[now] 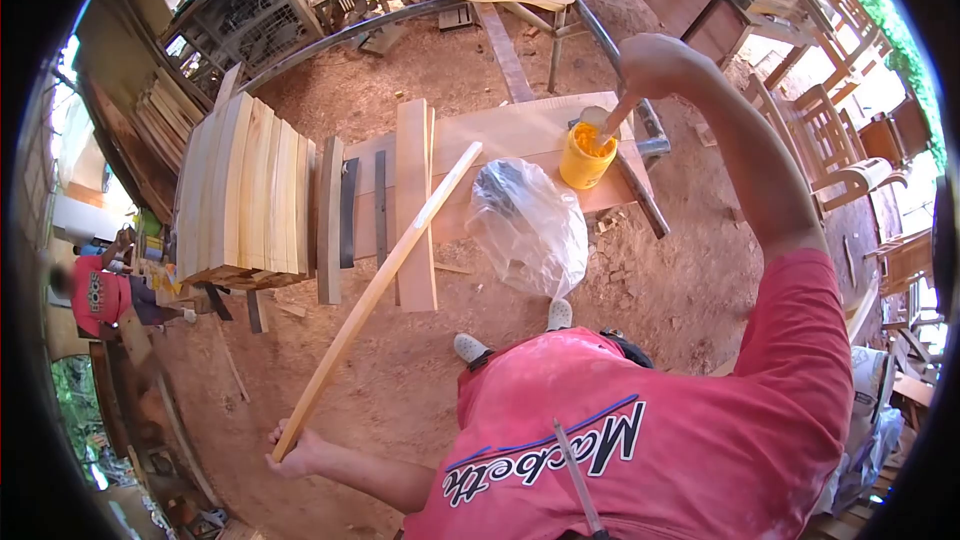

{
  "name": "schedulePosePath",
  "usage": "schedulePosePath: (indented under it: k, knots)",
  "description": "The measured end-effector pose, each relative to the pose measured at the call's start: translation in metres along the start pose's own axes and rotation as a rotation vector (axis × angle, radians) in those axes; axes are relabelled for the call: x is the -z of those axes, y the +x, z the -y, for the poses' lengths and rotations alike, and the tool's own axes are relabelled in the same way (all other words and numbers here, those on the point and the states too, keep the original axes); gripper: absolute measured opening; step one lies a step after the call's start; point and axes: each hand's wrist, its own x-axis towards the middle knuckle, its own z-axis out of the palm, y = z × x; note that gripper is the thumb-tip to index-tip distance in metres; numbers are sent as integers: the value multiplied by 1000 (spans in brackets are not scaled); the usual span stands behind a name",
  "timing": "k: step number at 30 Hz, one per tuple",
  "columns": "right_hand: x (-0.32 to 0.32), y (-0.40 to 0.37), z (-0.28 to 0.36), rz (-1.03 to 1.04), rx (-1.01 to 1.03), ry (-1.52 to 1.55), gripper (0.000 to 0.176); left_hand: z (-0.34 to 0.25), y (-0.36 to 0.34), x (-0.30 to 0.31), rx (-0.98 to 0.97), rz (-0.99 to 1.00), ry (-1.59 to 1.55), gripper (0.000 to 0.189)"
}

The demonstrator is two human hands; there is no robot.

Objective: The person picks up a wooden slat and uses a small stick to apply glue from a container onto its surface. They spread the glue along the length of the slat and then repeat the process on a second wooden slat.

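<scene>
Your left hand (290,455), at seven o'clock, has its fingers wrapped round the near end of a long pale wooden slat (380,290). The slat's far end rests on the plank table (500,130). Your right hand (650,65), at one o'clock, has its fingers closed on a pale stick (612,125). The stick dips into a yellow plastic tub (585,165), which stands just beside a crumpled clear plastic bag (525,225).

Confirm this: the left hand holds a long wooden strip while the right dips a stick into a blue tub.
Wrong colour: the tub is yellow, not blue, as the head view shows. The left hand does hold the long wooden strip while the right hand dips a stick into it.
</scene>
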Motion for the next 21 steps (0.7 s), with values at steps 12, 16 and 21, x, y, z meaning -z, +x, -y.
schedulePosePath:
  k: [12,16,21]
  knots:
    - [-115,-78,-55,-297,-209,724,17,-27,-42,-16,7,305,68,22]
    - [-145,-103,-47,-223,-289,1089,19,-36,-55,-15,58,499,2,19]
    - [-199,-126,45,-124,-84,1949,29,-37,-53,-26,64,651,-15,20]
